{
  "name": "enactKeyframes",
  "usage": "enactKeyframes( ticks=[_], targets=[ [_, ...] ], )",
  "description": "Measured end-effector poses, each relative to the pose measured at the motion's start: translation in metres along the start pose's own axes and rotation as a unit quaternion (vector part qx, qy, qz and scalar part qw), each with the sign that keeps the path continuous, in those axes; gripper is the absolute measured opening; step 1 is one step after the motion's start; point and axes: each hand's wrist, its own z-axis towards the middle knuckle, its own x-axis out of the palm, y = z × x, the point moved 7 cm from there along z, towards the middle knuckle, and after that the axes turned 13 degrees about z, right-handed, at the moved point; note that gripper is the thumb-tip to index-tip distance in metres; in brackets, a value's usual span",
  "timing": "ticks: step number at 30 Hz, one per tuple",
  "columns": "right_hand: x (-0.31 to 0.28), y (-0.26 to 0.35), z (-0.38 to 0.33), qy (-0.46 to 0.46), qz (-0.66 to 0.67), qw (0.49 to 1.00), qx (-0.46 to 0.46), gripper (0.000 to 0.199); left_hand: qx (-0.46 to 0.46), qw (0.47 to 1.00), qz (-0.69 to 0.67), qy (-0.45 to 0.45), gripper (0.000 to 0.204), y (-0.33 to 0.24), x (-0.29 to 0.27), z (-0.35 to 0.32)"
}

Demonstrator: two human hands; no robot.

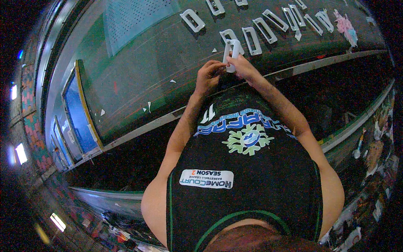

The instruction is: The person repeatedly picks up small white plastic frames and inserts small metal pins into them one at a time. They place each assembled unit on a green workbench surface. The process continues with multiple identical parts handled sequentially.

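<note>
My right hand [243,67] grips a white slotted frame [236,47], a long rectangle with rounded corners and an open middle, by its lower right side. It is held tilted up over the near edge of the dark green table [159,67]. At the frame's lower left edge, the curled fingers of my left hand [209,76] are closed against it; whether they pinch anything else is too small to tell. Just beyond, similar white frames lie on the table, the closest being one frame [252,41] to the right and another frame [193,21] farther left.
Several more white frames [264,30] spread toward the far right, near a pink and white crumpled cloth [345,27]. A perforated pale sheet [138,21] lies at the far left. White scraps [146,107] dot the table, and blue panels with a wooden frame [79,111] stand left.
</note>
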Motion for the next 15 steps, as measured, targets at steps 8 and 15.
enactKeyframes(
  ticks=[8,15],
  targets=[
    [-0.002,-0.001,0.002,-0.003,-0.03,0.999,-0.021,0.055,0.016,1.0,0.01,0.013,0.046,-0.01,-0.005,0.0],
    [-0.001,-0.001,0.003,0.005,-0.026,0.999,-0.029,0.057,0.011,0.999,0.024,0.047,0.048,-0.011,0.0,-0.001]
  ],
)
